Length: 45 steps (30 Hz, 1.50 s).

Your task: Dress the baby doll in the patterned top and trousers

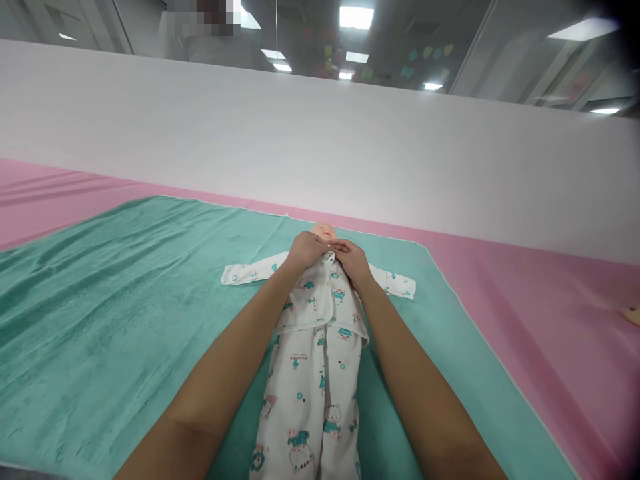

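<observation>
A: Surface and room?

B: Green blanket [125,313], creased on the left, laid over a pink sheet [540,293] that shows along the far edge and on the right. A plain white wall [320,147] stands behind. Above it, dark glass [310,40] with bright ceiling lights [357,17] and, upper left, another person [195,37]. Seen through or reflected: cannot tell.

A: Position of the doll?

B: Doll [325,231] lies on its back on the blanket, between the worker's forearms. Head points to the wall, trousers [300,393] toward the worker. Long axis runs near to far, its head end slightly to the right.

A: The shirt?

B: Shirt [307,300] front faces up, hem over the trouser top. Sleeves [397,283] stretch out sideways, across the long axis.

A: Hands?

B: Left hand [306,249] and right hand [351,259] meet at the collar [330,256], fingers bent inward. Whether they pinch the cloth, I cannot tell.
</observation>
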Tool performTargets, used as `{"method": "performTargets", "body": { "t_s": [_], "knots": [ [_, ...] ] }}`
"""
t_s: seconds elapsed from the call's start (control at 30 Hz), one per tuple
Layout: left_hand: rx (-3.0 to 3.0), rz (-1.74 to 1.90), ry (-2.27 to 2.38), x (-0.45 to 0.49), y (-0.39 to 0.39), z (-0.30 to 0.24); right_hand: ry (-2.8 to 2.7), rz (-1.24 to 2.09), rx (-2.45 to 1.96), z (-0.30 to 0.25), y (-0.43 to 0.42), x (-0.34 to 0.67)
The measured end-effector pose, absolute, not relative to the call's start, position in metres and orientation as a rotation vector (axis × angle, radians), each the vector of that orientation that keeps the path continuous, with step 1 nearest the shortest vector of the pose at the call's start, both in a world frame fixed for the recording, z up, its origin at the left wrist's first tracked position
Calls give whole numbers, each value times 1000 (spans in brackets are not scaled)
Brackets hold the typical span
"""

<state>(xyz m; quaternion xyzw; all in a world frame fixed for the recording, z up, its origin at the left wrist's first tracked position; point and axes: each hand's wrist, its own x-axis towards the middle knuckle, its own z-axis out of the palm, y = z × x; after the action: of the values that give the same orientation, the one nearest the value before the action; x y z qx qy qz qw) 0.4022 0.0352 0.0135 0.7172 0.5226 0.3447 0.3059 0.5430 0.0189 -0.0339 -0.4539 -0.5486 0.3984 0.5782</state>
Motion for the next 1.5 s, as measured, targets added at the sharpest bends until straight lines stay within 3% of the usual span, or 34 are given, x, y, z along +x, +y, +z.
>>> {"method": "performTargets", "body": {
  "t_s": [0.27, 0.6, 0.97, 1.3, 1.5],
  "knots": [
    [1904, 932, 1360, 399, 30, 14, -1580, 351, -1198, -29, 25, 546],
    [1956, 936, 1318, 398, 30, 14, -1803, 139, -1073, -29, 26, 553],
    [2121, 938, 1307, 393, 40, 9, -1610, 440, -1220, -32, 28, 551],
    [2058, 897, 1314, 393, 39, 10, -1667, 333, -1719, -4, 25, 536],
    [1606, 969, 1123, 388, 36, 13, -1411, 857, -1286, -12, 25, 546]
  ]
}}
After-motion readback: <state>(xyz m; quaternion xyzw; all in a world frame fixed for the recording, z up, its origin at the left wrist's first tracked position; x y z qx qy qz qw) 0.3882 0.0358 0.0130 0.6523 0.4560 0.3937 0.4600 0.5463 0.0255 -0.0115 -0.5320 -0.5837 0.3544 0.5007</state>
